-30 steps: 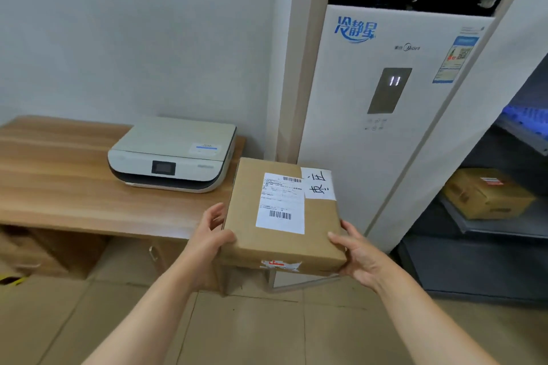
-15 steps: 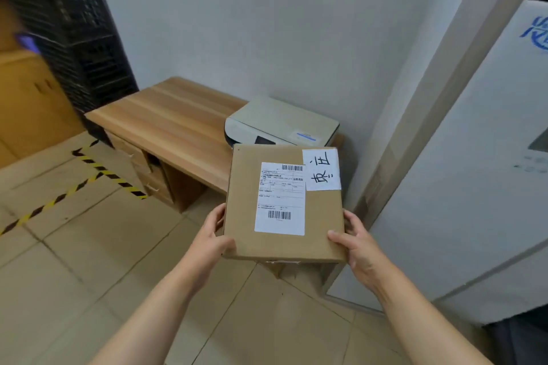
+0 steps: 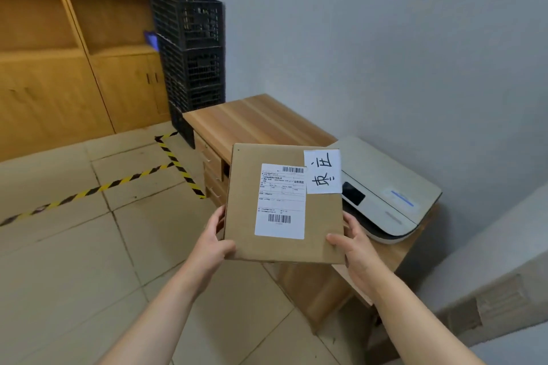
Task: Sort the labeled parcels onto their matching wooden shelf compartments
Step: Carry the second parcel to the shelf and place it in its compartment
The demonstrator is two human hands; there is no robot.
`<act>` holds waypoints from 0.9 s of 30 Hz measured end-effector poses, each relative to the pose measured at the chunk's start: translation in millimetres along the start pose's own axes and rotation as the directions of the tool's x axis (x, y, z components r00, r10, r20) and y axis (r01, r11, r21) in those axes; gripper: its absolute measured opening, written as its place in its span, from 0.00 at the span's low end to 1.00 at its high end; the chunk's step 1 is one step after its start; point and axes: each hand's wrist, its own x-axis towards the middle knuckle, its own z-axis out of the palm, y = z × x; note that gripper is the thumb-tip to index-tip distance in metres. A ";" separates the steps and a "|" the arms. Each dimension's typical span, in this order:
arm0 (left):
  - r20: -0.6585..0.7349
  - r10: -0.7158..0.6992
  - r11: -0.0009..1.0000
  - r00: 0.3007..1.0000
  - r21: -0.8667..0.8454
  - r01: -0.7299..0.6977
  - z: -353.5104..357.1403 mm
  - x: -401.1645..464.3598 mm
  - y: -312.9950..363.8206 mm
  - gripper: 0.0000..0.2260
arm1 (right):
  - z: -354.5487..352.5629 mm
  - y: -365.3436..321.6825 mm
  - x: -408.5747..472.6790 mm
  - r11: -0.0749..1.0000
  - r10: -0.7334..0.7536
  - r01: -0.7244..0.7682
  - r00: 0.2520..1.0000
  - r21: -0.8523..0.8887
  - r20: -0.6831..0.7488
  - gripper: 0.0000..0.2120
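Straight ahead in the head view, we hold a flat brown cardboard parcel [image 3: 284, 204] out in front of us with both hands, in the air above the tiled floor [image 3: 74, 261] and in front of the near end of the desk [image 3: 255, 121]. Our left hand [image 3: 212, 241] clamps the parcel's lower left corner, thumb on top and fingers curled underneath. Our right hand [image 3: 354, 249] grips the lower right corner the same way, thumb pressed on the top face. On the parcel we see a printed shipping label [image 3: 281, 200] with barcodes, and beside it at the upper right a white slip [image 3: 322, 171] with handwritten characters. Behind the parcel, a pale printer [image 3: 385, 187] sits on the desk against the grey wall. At the desk's far end stands a stack of black crates [image 3: 191, 47]. The wooden shelf [image 3: 59, 38] with open compartments and lower cabinet doors fills the upper left, well apart from the parcel. Yellow-and-black tape [image 3: 118, 184] runs across the floor.
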 end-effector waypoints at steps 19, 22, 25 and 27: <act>-0.301 0.030 0.999 0.953 0.031 -0.021 -138.7 160.1 54.3 0.38 | 177.1 -57.8 215.4 0.989 -0.068 0.098 0.966 -0.110 0.249 0.26; -0.361 0.022 1.000 0.932 0.025 -0.014 -148.2 198.6 61.8 0.38 | 193.3 -66.6 267.6 0.987 -0.052 0.095 0.954 -0.133 0.295 0.26; -0.409 0.013 1.000 0.912 0.010 -0.010 -152.4 237.7 75.8 0.38 | 209.6 -82.4 319.9 0.986 -0.045 0.098 0.939 -0.138 0.342 0.27; -0.431 0.008 1.000 0.902 -0.006 -0.012 -155.6 263.9 87.2 0.37 | 220.4 -95.0 353.3 0.985 -0.043 0.103 0.926 -0.141 0.376 0.26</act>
